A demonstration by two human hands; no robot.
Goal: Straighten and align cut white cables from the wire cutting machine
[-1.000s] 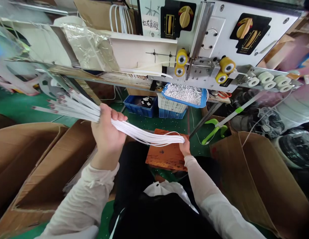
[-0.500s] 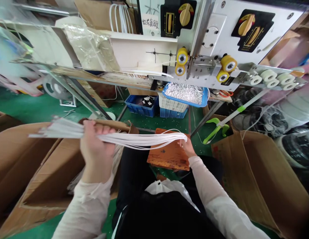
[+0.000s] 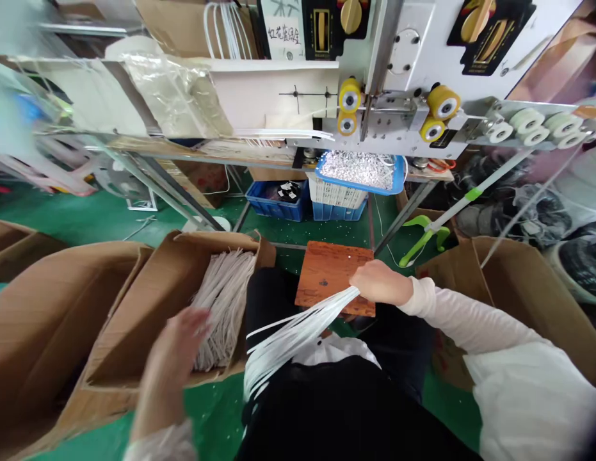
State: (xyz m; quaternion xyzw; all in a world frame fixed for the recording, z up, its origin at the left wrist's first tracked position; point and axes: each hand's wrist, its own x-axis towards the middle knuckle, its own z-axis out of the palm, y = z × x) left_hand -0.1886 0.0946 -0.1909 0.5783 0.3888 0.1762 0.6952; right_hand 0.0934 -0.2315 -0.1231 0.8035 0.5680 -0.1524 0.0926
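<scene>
My right hand [image 3: 381,282] is closed around one end of a bundle of thin white wires [image 3: 283,342], above the front of a wooden stool [image 3: 333,272]. The free end of the bundle fans out and droops to the left over my lap. My left hand [image 3: 180,339] is blurred by motion over a cardboard box [image 3: 134,326], apart from the bundle; its finger shape is not clear. More white wires [image 3: 225,301] lie in a heap inside that box, just right of my left hand.
Ahead stands a machine with yellow rollers [image 3: 348,105] and white guide rollers [image 3: 528,125]. Below it, a blue tray [image 3: 401,176] of white scraps sits on a crate, beside a blue bin [image 3: 273,206]. Another cardboard box [image 3: 542,288] is at right. A green-footed stand [image 3: 427,237] leans nearby.
My left hand has let go of the bundle and moved down over the box. My right hand has shifted slightly right, and the bundle's loose end has swung down onto my lap.
</scene>
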